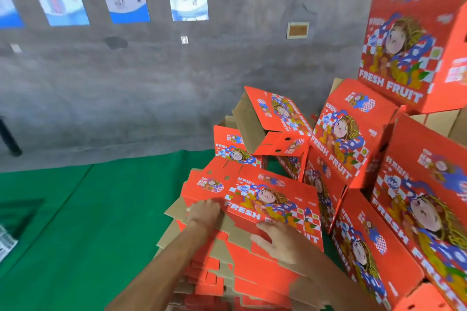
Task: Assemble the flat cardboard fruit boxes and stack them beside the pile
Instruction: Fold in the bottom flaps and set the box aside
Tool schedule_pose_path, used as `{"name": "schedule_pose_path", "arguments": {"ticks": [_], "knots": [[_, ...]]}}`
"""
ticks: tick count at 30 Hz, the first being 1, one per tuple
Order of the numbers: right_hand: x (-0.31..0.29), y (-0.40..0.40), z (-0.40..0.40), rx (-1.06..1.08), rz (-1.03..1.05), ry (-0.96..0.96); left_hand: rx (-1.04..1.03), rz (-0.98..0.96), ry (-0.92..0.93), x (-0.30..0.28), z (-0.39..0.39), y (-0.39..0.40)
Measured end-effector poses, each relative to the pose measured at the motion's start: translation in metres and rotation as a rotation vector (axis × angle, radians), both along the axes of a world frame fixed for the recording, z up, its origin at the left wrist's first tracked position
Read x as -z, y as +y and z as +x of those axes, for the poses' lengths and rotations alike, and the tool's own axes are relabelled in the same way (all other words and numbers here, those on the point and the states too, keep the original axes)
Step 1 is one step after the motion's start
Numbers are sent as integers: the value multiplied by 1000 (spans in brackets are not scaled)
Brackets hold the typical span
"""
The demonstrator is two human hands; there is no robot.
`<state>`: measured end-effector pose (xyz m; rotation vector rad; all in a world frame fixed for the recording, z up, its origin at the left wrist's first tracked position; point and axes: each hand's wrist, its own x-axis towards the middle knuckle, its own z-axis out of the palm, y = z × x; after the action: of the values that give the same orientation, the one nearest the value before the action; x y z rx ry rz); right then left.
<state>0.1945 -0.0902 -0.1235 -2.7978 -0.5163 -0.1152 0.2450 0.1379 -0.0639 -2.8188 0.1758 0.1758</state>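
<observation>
Gripping top flat box (pixel 262 199) on the pile (pixel 214 270): left hand (pixel 204 212) fingers curl under its edge, tips hidden; right hand (pixel 278 240) fingers spread flat. Assembled boxes (pixel 353 139) at right, partly cropped.

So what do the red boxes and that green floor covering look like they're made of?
Flat box under both hands: cardboard, likely corrugated, red printed face with a slight sheen, raw brown underside at the flap edges. Green floor covering: matte, seemingly felt or thin carpet; the weave is too blurred to tell.
</observation>
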Motion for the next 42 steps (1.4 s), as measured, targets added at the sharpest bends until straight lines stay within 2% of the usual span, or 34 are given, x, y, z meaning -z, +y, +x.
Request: {"name": "schedule_pose_path", "arguments": {"ticks": [3,5,6,8,10,12,14,16,20,22,23,26,27,29,30,32,34,36,38,40,42], "knots": [[-14,-4,-3,-19,-25,-73,11,-95,-95,-19,-13,25],[-39,-11,-3,45,59,-93,-23,-179,-168,-38,-24,40],[-59,-15,-2,91,129,-138,-49,-282,-240,-50,-28,48],[-103,-19,-4,170,395,-255,-66,-627,-435,-74,-35,65],[-147,-17,-5,139,694,-322,-120,-1043,-585,-102,-43,79],[-191,-8,-7,110,836,-383,-94,-1424,-679,-131,-50,87],[-230,0,-6,100,862,-451,-39,-1678,-782,-154,-59,93],[-258,4,-2,58,851,-383,-4,-1786,-900,-168,-69,100],[-277,13,5,-29,672,-243,-65,-1769,-1070,-170,-87,103],[-279,16,12,-47,600,-225,-153,-1808,-1066,-168,-97,98],[-280,17,16,-35,578,-242,-139,-1841,-1000,-163,-101,95],[-283,19,28,7,604,-277,53,-2142,-607,-145,-112,85],[-285,20,30,15,609,-267,147,-2160,-547,-137,-113,82],[-291,25,34,24,594,-243,221,-1873,-639,-129,-118,76],[-293,26,35,22,593,-232,188,-1680,-727,-129,-118,73],[-298,28,37,1,605,-201,51,-1446,-826,-135,-112,68],[-304,28,35,-55,710,-106,-56,-1367,-890,-145,-109,66],[-311,23,31,-104,829,10,-76,-1275,-1023,-153,-110,69],[-319,18,25,-138,858,78,-124,-1169,-1121,-161,-115,74],[-325,10,22,-103,676,69,-210,-1083,-1109,-169,-120,73],[-327,-4,26,109,243,-19,-287,-1034,-1016,-172,-122,70]]}}
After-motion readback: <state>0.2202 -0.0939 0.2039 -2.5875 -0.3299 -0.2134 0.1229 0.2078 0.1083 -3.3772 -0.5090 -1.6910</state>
